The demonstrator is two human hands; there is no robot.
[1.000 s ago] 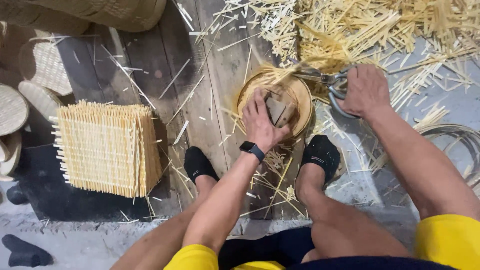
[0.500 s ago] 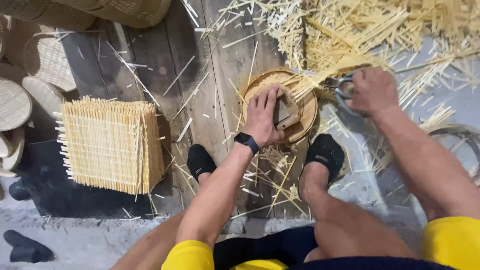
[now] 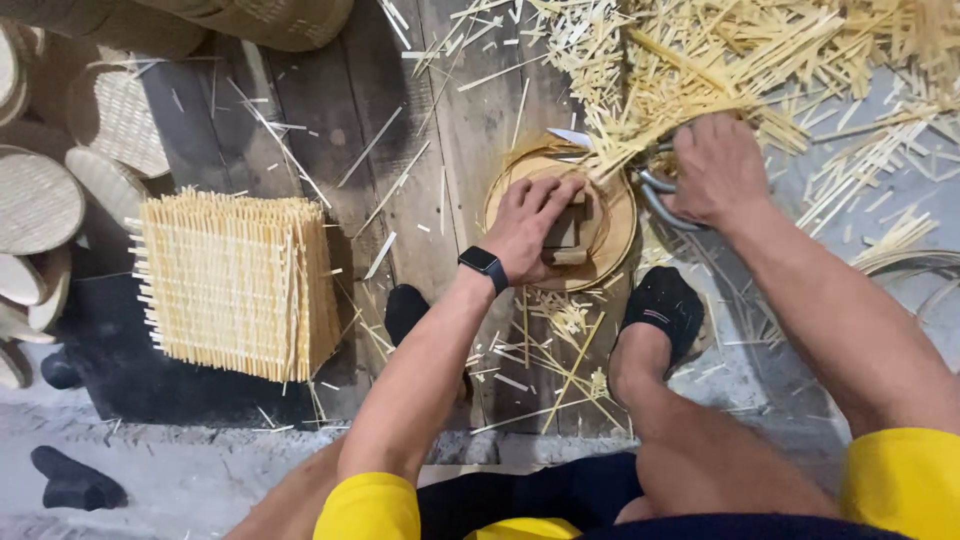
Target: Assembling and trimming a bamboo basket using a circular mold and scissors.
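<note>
My left hand (image 3: 530,228), with a black watch on the wrist, presses a small wooden block (image 3: 563,236) down onto a round woven bamboo disc (image 3: 612,228) on the plank floor. My right hand (image 3: 715,168) grips the metal handles of large shears (image 3: 652,190) at the disc's right edge. The blades sit among bamboo strips that stick out past the rim. My two feet in black shoes (image 3: 662,307) rest just below the disc.
A stack of square woven bamboo mats (image 3: 232,283) lies at the left. Round woven lids (image 3: 40,205) and baskets (image 3: 270,18) line the left and top edges. A heap of cut bamboo strips (image 3: 760,60) covers the upper right. A hoop (image 3: 915,265) lies at right.
My left hand has shifted a little on the block and the disc has turned slightly. My right hand stays on the shears at the rim.
</note>
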